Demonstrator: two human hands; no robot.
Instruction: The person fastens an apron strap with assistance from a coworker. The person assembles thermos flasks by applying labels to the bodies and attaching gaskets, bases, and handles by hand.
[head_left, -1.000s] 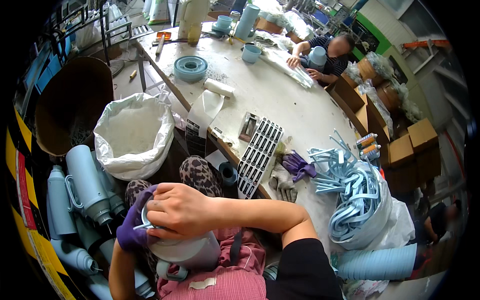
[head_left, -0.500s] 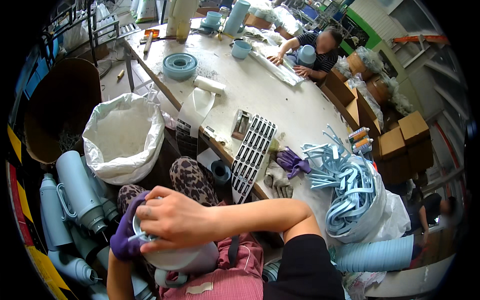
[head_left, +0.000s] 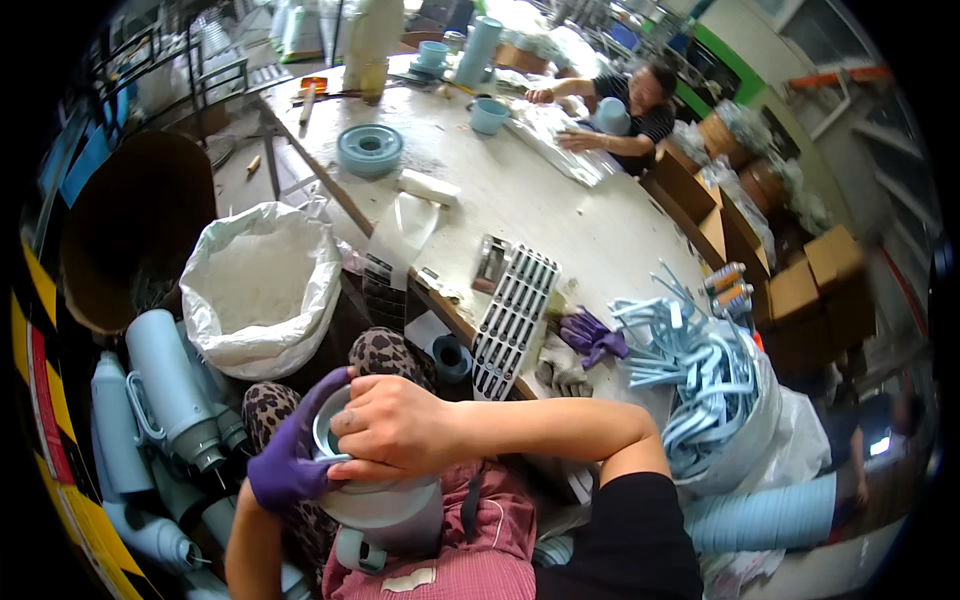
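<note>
A pale grey-blue cylindrical container (head_left: 400,515) with a small loop handle (head_left: 358,552) lies tilted in my lap, its open rim toward the upper left. My left hand (head_left: 295,455), in a purple glove, wraps round the rim end. My bare right hand (head_left: 395,425) is closed over the top of the same end, fingers bent across the rim. A short light-blue strip end shows by its fingertips; the rest is hidden under the fingers. A pink checked apron (head_left: 460,570) lies beneath the container.
Light-blue bottle bodies (head_left: 170,375) are piled at my left, beside a white-lined sack (head_left: 262,290). On the table (head_left: 480,190) lie a label sheet (head_left: 515,320), purple glove (head_left: 592,337) and tape roll (head_left: 370,150). Blue straps (head_left: 700,390) fill a bag at right. A person (head_left: 640,115) works across.
The view has shifted slightly, so most things sit lower and to the right. Both my hands stay on the container's rim end. The person across has lifted one hand off the plastic sheeting.
</note>
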